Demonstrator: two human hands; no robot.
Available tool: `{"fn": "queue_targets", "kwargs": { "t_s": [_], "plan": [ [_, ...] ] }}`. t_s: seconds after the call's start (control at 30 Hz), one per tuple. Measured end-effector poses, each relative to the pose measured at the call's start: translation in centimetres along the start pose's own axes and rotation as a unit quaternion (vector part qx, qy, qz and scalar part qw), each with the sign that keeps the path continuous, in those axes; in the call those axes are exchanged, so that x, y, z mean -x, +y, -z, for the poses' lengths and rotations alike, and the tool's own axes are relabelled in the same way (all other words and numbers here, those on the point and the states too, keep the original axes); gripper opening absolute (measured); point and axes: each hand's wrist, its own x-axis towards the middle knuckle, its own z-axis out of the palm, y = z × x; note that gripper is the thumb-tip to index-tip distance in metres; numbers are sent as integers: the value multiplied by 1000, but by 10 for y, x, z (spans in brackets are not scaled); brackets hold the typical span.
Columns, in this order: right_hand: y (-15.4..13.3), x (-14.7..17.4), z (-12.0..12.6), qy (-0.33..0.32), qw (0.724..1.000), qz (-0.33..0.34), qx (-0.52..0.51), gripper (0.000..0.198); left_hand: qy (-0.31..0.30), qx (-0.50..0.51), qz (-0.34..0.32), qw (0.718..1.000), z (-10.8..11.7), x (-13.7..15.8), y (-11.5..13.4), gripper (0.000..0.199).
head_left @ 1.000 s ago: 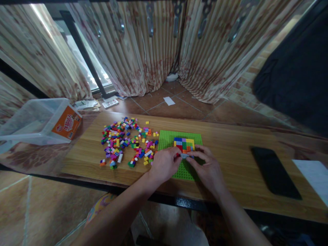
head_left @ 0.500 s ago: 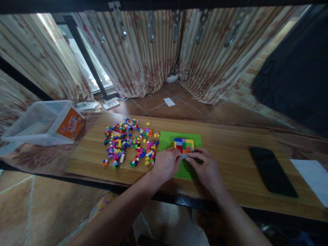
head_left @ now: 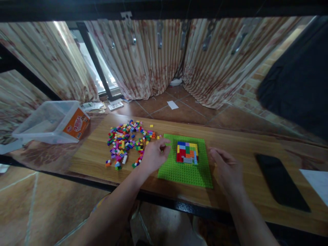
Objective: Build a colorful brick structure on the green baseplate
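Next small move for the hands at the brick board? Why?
Probably have the left hand pick another brick from the loose bricks: they lie right beside it, while the right hand is off past the other side of the board. Neither hand touches the multicolored brick patch, and the green baseplate has bare studs around it.

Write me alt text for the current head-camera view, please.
A person's bare left hand and right hand flank a green studded baseplate bearing a compact patch of multicoloured bricks. Many loose bricks are scattered to the left on the wooden table; a dark, flat, rectangular object lies to the right. Whether either hand holds a brick is hard to tell.
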Motion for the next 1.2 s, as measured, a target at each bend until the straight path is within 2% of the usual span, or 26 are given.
{"fn": "queue_targets", "kwargs": {
  "t_s": [0.07, 0.2, 0.27, 0.37, 0.47, 0.57, 0.8, 0.97, 1.2],
  "plan": [
    [0, 0, 0, 0, 1000, -24, -2, 27, 34, -18, 19, 999, 12, -8, -11, 18],
    [-1, 2, -1, 9, 997, -8, 70, 29, 23, -63, 33, 997, 43, -15, -31, 17],
    [-2, 2, -1, 11, 995, -5, 98, 29, -5, -74, 34, 997, 59, -15, -41, 16],
    [-3, 2, -3, 11, 993, -15, 114, 28, -85, -56, 38, 994, 77, -13, -55, 17],
    [-2, 3, -7, 6, 991, -7, 134, 28, -152, -26, 33, 987, 84, -10, -64, 19],
    [-1, 5, -10, -8, 987, 6, 159, 29, -175, -37, 22, 984, 85, -8, -64, 21],
    [3, 4, -11, -28, 977, 11, 209, 34, -152, -138, 62, 977, 95, -5, -68, 39],
    [4, 4, -11, -40, 974, 24, 224, 35, -113, -199, 102, 968, 105, -2, -73, 39],
    [1, 6, -13, -51, 968, 37, 245, 36, -57, -247, 83, 964, 97, -8, -65, 27]
  ]
}}
